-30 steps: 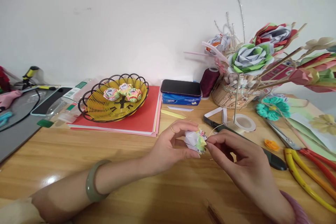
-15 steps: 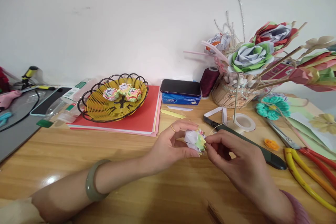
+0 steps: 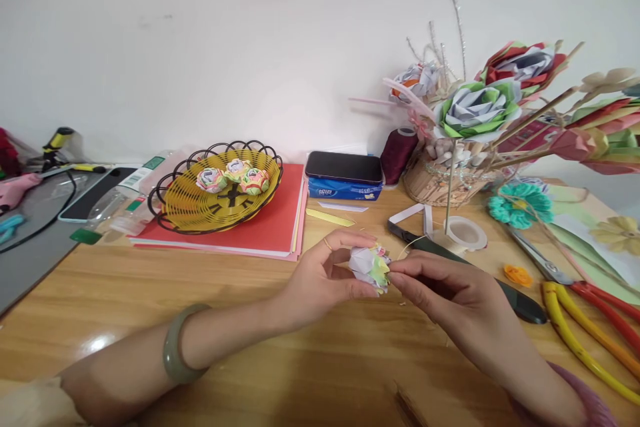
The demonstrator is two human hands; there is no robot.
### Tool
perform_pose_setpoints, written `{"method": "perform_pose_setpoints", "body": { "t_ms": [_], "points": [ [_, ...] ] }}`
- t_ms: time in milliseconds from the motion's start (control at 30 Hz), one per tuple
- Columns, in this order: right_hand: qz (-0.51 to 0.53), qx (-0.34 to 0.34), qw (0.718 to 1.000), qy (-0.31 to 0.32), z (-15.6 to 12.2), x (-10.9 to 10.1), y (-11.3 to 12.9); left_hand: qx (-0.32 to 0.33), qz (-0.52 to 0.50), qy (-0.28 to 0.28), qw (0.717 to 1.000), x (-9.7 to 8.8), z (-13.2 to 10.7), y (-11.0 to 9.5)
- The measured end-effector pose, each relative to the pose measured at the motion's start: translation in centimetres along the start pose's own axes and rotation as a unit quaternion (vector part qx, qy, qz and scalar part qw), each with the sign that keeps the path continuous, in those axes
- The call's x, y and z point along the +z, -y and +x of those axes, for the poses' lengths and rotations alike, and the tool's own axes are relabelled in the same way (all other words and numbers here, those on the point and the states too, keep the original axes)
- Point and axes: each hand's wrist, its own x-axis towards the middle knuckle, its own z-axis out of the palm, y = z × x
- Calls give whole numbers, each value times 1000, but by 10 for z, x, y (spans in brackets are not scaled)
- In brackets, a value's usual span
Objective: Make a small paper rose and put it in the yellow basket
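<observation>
Holding paper flower (image 3: 366,265): left grip (image 3: 320,279); right grip (image 3: 457,297) pinching its edge. Basket (image 3: 187,207): three flowers (image 3: 255,181).

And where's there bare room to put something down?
The glossy brown wooden table is bare between the red-topped paper stack and the left arm, and mostly bare between that and the right arm. The right side is crowded with red-handled metal scissors, a long dark green tool and a frilly teal flower.

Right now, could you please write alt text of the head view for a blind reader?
The left hand holds a paper flower over a table, the right hand at its edge. Behind, three more flowers lie in a yellow basket and a phone rests on a blue pack.
</observation>
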Motion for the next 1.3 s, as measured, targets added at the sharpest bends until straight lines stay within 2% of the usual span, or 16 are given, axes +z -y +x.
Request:
{"method": "perform_pose_setpoints", "body": {
  "t_ms": [167, 400, 700, 900, 1067, 1200, 1300],
  "points": [
    [-21, -28, 999, 7, -1, 2, -2, 0, -1, 5, 1000, -1, 0, 0],
    [-8, -9, 1000, 26, 1, 2, -3, -3, -19, 22, 1000, -4, 1, 2],
    [-58, -22, 998, -5, -6, 10, -11, 6, -12, 27, 1000, -2, 1, 3],
    [-51, -38, 998, -11, -3, 10, -13, -1, -9, 17, 1000, -1, 1, 2],
    [-36, -49, 998, 29, -3, 3, -12, -6, -5, 15, 1000, -1, 1, 0],
    [-42, -81, 992, 89, -2, -1, -11, 0, 19, 36, 999, -5, 2, 1],
    [-50, -79, 989, 113, -2, -2, -10, 3, 45, 55, 998, -7, 3, -1]
  ]
}}
